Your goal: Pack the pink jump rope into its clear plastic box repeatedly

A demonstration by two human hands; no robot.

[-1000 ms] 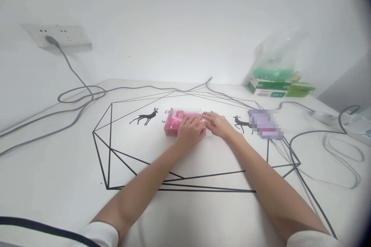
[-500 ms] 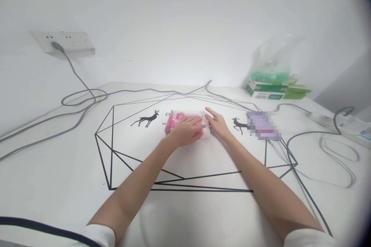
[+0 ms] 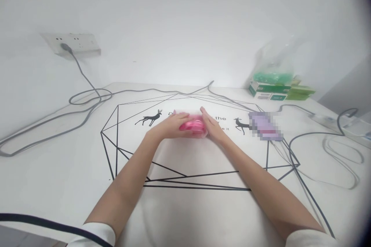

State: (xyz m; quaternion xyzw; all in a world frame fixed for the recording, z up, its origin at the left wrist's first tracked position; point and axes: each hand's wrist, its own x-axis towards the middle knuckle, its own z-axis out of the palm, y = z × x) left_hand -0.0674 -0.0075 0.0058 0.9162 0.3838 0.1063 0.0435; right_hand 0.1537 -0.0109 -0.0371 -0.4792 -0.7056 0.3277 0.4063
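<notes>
A small pink plastic package, glossy and partly see-through, lies at the middle of the white table between my two hands. My left hand curves over its left side, fingers across the top and thumb along the near edge. Against its right side rests my right hand, with the fingers stretched out straight and close together. Part of the package is hidden under my left fingers, so I cannot make out exactly what is inside.
A purple, blurred-out flat object lies to the right, near a grey cable. Green-and-white boxes at the back right carry a clear bag with green contents. More cables lie at the left, below a wall socket.
My left hand has slid leftward off the top of the package to its left side, showing more pink. My right hand has come in against the right side. The view has shifted slightly.
</notes>
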